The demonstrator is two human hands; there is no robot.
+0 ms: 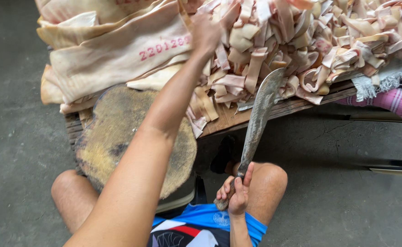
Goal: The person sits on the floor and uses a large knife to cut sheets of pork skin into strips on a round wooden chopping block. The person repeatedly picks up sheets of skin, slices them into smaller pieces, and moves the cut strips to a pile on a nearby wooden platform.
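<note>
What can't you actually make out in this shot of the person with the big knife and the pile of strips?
- Left hand, head view: its fingers sink among the cut strips, so any grip is hidden.
- Knife handle: covered by the right hand.
- Round chopping block: partly behind the left forearm.
- Pile of strips and the big sheets: cut off by the top edge.

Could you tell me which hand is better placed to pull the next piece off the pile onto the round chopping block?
Probably the left. The left hand is already stretched out into the pile of cut strips, just beyond the chopping block. The right hand is back by the knee, closed on the handle of the long knife.
</note>
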